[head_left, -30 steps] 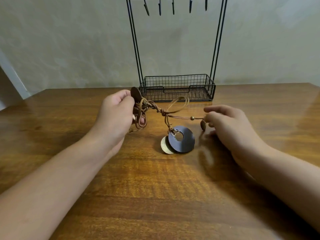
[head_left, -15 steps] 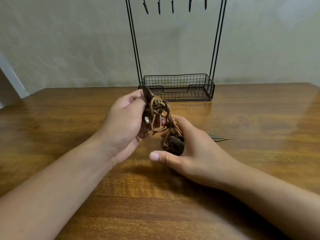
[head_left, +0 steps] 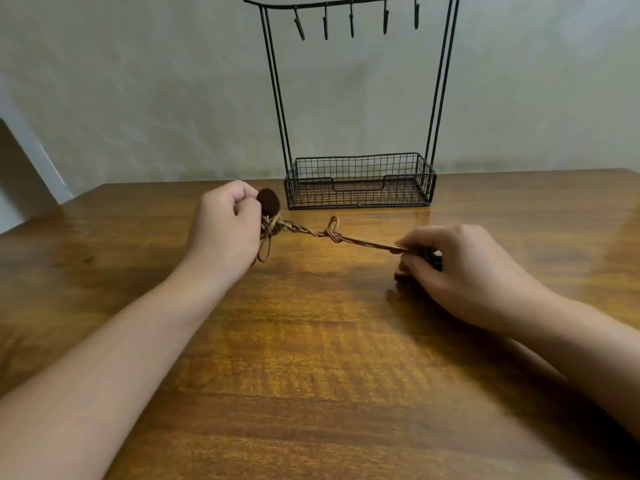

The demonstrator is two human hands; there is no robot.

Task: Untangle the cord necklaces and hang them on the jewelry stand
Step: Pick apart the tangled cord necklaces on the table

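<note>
Tangled brown cord necklaces [head_left: 311, 232] stretch taut between my two hands, twisted together with a knot and small loop near the middle. My left hand [head_left: 227, 225] grips one end of the bundle, where a dark brown round pendant [head_left: 268, 201] sticks up beside its fingers. My right hand [head_left: 460, 268] pinches the other end of the cords, with dark pendants mostly hidden under its fingers near the table. The black wire jewelry stand [head_left: 358, 98] rises behind, its top bar carrying several bare hooks.
The stand's wire basket base [head_left: 360, 181] sits at the back of the wooden table [head_left: 311, 375], close to a pale wall. The table's left corner and far edge are in view.
My hands have pulled apart: the right one moved right with its end of the cords, drawing the bunched tangle into a taut twisted line. The view has tilted up, showing the stand's hooks.
</note>
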